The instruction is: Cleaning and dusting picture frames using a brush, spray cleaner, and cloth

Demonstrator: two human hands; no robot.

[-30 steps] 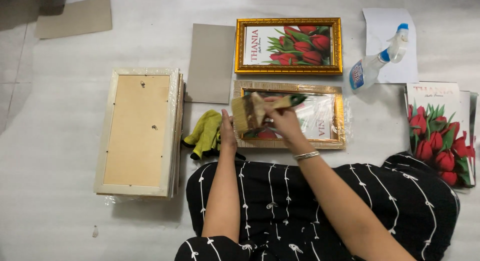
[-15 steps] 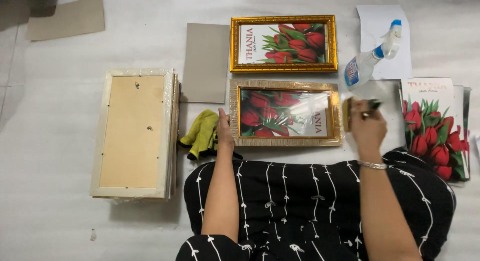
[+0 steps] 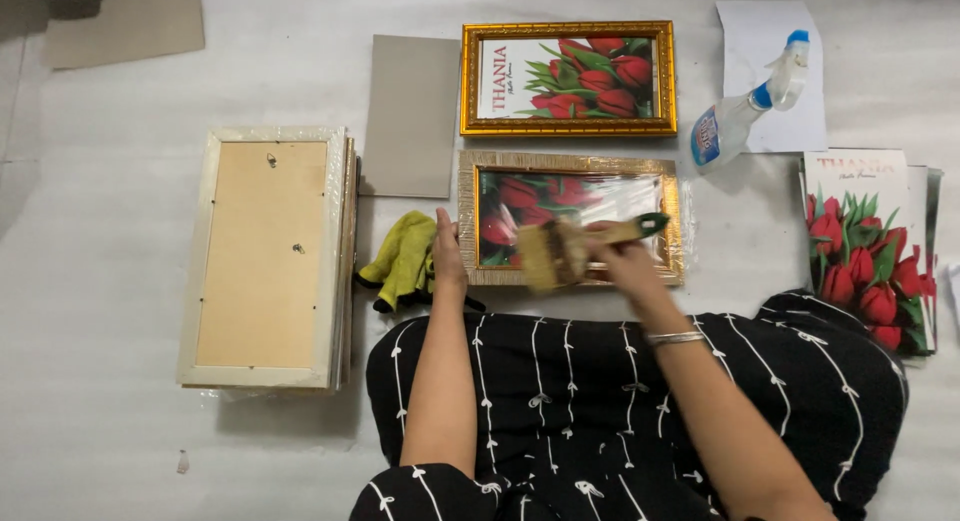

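A gold picture frame (image 3: 570, 165) with a red tulip print lies on the floor in front of me. My right hand (image 3: 628, 265) grips a wide paintbrush (image 3: 560, 251) with a green handle, its bristles over the frame's lower edge and blurred. My left hand (image 3: 447, 256) rests flat against the frame's left side, next to a yellow-green cloth (image 3: 402, 262). My lap, in black patterned fabric, fills the foreground.
A second gold frame (image 3: 568, 78) with a tulip print lies farther back. A grey card (image 3: 410, 116) sits left of it. Stacked frames lie face down (image 3: 265, 256) at left. A spray bottle (image 3: 745, 101) on white paper and a stack of tulip prints (image 3: 868, 246) are at right.
My right hand swung out to the right with the brush, then came back over the near frame's lower edge. The left hand has stayed at the frame's left side.
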